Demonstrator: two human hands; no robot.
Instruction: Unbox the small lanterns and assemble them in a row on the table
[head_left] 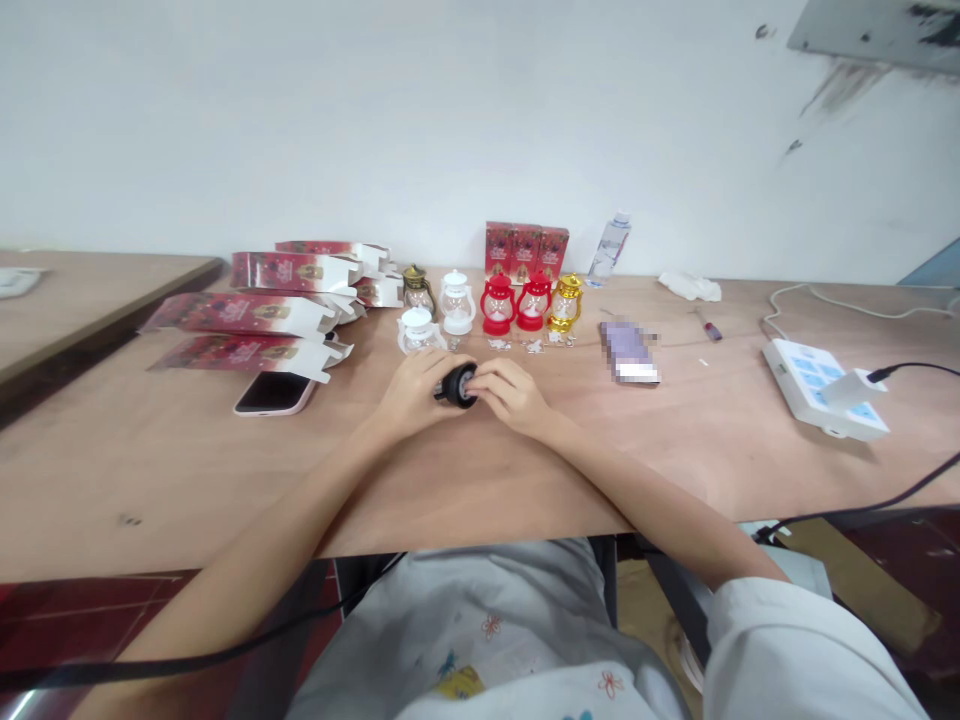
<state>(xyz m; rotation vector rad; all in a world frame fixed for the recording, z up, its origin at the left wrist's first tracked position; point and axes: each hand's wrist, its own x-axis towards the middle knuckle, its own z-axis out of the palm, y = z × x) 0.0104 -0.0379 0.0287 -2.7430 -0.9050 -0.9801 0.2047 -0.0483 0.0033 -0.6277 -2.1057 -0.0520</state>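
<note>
A black lantern-like item [458, 386] lies on its side above the table's middle, its round base turned to the right. My left hand [418, 392] is closed around its left part. The fingers of my right hand [511, 396] are pinched together at the base; whether they hold a small part is too small to tell. Just beyond my hands stand two white lanterns [456, 303], two red lanterns [498, 305], a gold lantern [565, 303] and a bronze lantern [417, 291]. Small pieces [535, 346] lie in front of the red ones.
Flattened red boxes [247, 312] and a pink-edged phone [274, 393] lie left. Upright red boxes [526, 250] and a bottle [610, 248] stand behind. A purple packet [630, 352], a screwdriver [709, 326], tissue [690, 286] and a white power strip [823, 388] with cables are right.
</note>
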